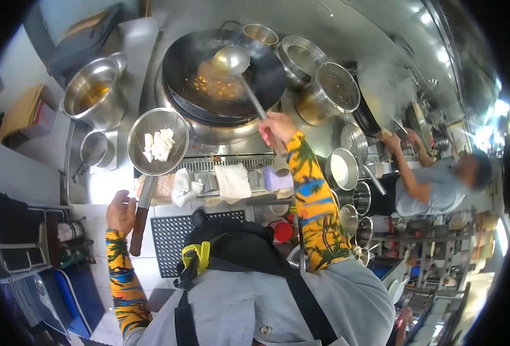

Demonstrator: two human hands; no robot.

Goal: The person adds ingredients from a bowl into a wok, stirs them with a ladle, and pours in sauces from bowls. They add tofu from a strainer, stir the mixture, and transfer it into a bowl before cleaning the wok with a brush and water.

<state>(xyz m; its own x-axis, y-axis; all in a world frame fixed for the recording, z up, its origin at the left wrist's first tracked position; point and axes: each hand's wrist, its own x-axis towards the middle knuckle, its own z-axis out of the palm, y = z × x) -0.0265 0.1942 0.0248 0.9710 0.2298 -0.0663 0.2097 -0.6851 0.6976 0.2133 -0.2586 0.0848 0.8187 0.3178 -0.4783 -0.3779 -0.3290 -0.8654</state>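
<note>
My right hand (278, 130) is closed around the handle of a large metal ladle (231, 60). The ladle's bowl is over a big black wok (180, 75), above brown sauce with yellowish bits (214, 85). At the left, my left hand (121, 212) is beside the wooden handle of a strainer (144, 205). Its fingers are loosely bent and do not wrap round the handle. White cubes (159, 145), perhaps tofu, lie in the strainer, left of the wok's front edge.
A steel pot with yellowish liquid (96, 98) and a small saucepan (96, 149) stand left. Right of the wok are a dark-filled strainer over a pot (337, 86) and a bowl of white contents (341, 170). Folded cloths (232, 181) line the front edge. A co-worker (433, 184) works at the right.
</note>
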